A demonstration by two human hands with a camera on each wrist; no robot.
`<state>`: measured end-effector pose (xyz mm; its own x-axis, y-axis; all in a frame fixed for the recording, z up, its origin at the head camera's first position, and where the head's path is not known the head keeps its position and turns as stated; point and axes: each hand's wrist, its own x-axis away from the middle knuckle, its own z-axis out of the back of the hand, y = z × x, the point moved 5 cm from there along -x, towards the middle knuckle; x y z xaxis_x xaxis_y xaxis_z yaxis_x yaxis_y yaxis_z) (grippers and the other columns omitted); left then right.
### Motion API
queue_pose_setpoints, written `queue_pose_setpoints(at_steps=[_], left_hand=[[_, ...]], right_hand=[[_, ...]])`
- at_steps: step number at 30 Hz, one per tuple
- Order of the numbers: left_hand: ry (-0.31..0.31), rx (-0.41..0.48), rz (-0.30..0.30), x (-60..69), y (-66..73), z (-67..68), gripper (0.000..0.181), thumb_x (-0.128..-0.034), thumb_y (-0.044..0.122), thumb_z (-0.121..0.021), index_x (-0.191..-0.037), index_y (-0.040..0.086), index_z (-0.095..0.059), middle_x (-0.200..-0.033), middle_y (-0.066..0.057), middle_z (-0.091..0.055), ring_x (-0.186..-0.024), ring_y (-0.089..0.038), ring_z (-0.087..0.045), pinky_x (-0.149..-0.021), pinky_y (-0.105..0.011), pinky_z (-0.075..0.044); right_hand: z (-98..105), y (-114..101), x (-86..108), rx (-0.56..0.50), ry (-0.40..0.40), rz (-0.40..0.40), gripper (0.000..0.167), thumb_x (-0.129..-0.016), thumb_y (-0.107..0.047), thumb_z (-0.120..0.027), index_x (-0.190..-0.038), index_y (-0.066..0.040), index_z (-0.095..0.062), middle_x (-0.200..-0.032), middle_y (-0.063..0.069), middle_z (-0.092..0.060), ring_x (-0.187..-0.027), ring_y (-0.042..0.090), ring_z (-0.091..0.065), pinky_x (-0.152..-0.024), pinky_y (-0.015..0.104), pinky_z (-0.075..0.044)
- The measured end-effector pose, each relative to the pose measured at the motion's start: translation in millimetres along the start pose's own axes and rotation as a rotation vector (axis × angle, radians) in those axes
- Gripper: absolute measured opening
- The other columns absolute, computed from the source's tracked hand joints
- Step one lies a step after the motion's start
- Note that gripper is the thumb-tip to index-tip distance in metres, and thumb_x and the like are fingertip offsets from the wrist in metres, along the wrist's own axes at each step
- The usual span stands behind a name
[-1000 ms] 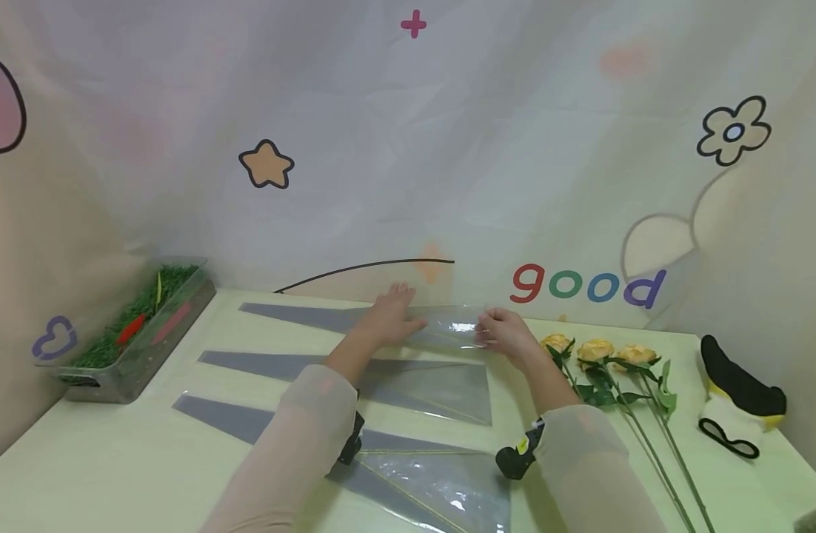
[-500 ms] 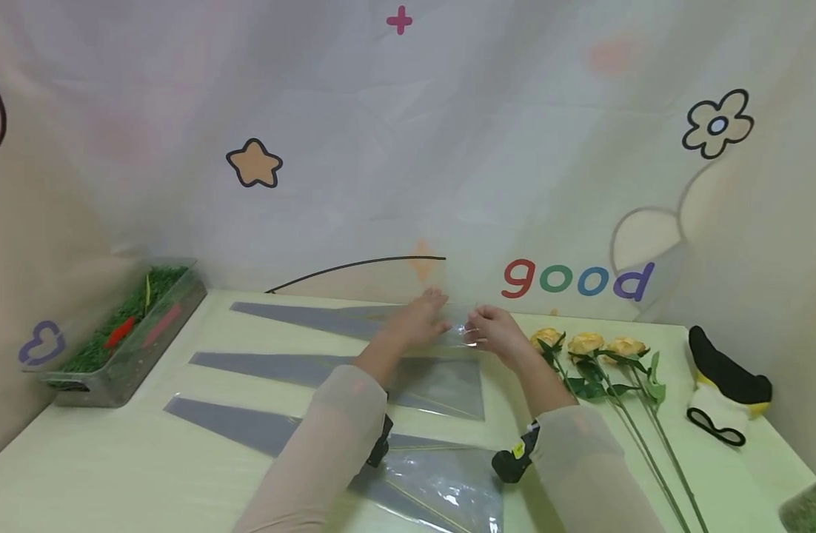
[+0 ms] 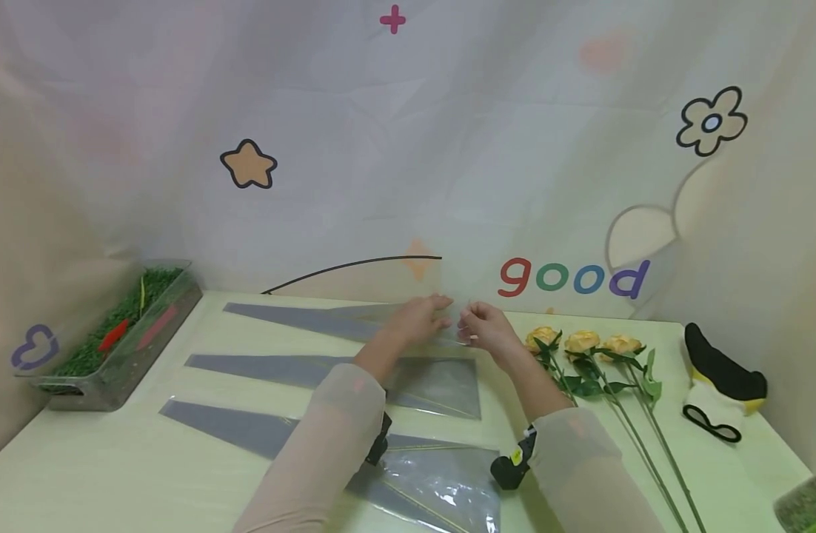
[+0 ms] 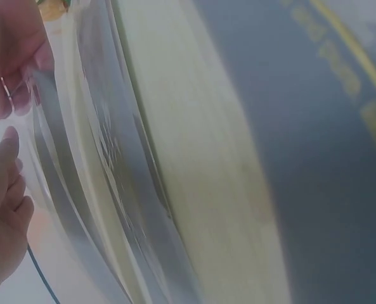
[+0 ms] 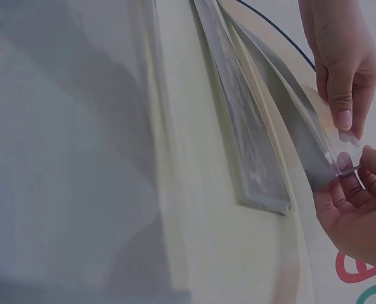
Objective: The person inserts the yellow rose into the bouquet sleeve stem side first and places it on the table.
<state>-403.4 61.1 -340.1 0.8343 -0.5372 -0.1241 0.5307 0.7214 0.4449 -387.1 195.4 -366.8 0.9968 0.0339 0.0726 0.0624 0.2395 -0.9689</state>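
At the back of the table lies a tapered clear-and-grey flower sleeve (image 3: 315, 317). My right hand (image 3: 489, 331) pinches its wide right end, and in the right wrist view the sleeve edge (image 5: 319, 166) stands raised between thumb and fingers. Close by on the left is my left hand (image 3: 411, 323), over the same sleeve with fingers extended; in the left wrist view this left hand (image 4: 7, 209) has its thumb near the raised film. Whether it touches the film cannot be told. Nearer me lie a middle sleeve (image 3: 441, 385) and a front sleeve (image 3: 448, 481), the latter partly under my left forearm.
Right of the sleeves lie three yellow artificial roses (image 3: 581, 342) with long stems. A black, white and yellow cloth item (image 3: 724, 381) sits at the right edge. On the left stands a clear plastic bin (image 3: 124, 377) of green grass. A fuzzy grey object (image 3: 808, 503) shows at lower right.
My left hand has moved right along the far sleeve, up beside my right hand. My right hand keeps its pinch at the sleeve's end. The head view has shifted slightly.
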Motion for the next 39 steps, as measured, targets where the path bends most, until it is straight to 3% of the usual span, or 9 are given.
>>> queue_pose_setpoints(at_steps=[11, 19, 25, 32, 35, 39], left_hand=[[0.016, -0.015, -0.026, -0.3, -1.1, 2.0, 0.044, -0.0915, 0.021, -0.060, -0.133, 0.009, -0.052, -0.135, -0.008, -0.048, -0.128, -0.024, -0.038, -0.102, -0.035, -0.031], [0.059, -0.052, -0.024, 1.6, 0.8, 3.5, 0.039, -0.0912, 0.020, -0.060, -0.128, 0.009, -0.056, -0.129, -0.007, -0.054, -0.116, -0.022, -0.051, -0.095, -0.033, -0.040], [0.089, -0.042, -0.017, 2.0, 0.9, 3.4, 0.035, -0.0908, 0.019, -0.061, -0.124, 0.008, -0.060, -0.118, -0.007, -0.061, -0.102, -0.019, -0.060, -0.088, -0.031, -0.045], [0.114, -0.050, -0.006, 2.4, 1.2, 4.4, 0.032, -0.0902, 0.019, -0.061, -0.121, 0.009, -0.063, -0.114, -0.005, -0.063, -0.088, -0.015, -0.061, -0.077, -0.028, -0.046], [0.117, -0.053, 0.001, 3.9, 1.1, 6.0, 0.032, -0.0903, 0.020, -0.061, -0.121, 0.010, -0.063, -0.115, -0.005, -0.063, -0.088, -0.016, -0.061, -0.074, -0.027, -0.045], [0.126, -0.049, 0.001, 6.5, 0.3, 7.3, 0.033, -0.0899, 0.020, -0.061, -0.121, 0.010, -0.063, -0.117, -0.005, -0.062, -0.094, -0.016, -0.061, -0.075, -0.027, -0.045]], right_hand=[[-3, 0, 1.2, 0.007, -0.004, -0.007, 0.015, -0.099, -0.016, -0.046, -0.097, -0.002, -0.049, -0.094, 0.013, -0.055, -0.085, 0.023, -0.056, -0.083, 0.037, -0.049], [-4, -2, 3.1, -0.001, -0.020, 0.013, 0.017, -0.099, -0.017, -0.046, -0.099, 0.000, -0.049, -0.099, 0.018, -0.055, -0.085, 0.023, -0.056, -0.079, 0.034, -0.050], [-2, -5, 5.7, 0.010, 0.002, 0.042, 0.022, -0.098, -0.016, -0.048, -0.105, 0.005, -0.050, -0.094, 0.013, -0.055, -0.082, 0.019, -0.055, -0.077, 0.031, -0.050], [10, -16, 11.8, 0.123, 0.063, 0.110, 0.031, -0.098, -0.018, -0.049, -0.115, 0.008, -0.052, -0.105, 0.024, -0.057, -0.088, 0.026, -0.059, -0.079, 0.032, -0.050], [20, -24, 19.2, 0.182, 0.054, 0.132, 0.035, -0.098, -0.019, -0.048, -0.118, 0.009, -0.051, -0.109, 0.026, -0.056, -0.097, 0.035, -0.058, -0.080, 0.033, -0.050], [36, -35, 38.1, 0.262, 0.034, 0.157, 0.037, -0.097, -0.023, -0.049, -0.119, 0.008, -0.051, -0.106, 0.023, -0.057, -0.098, 0.036, -0.058, -0.081, 0.034, -0.050]])
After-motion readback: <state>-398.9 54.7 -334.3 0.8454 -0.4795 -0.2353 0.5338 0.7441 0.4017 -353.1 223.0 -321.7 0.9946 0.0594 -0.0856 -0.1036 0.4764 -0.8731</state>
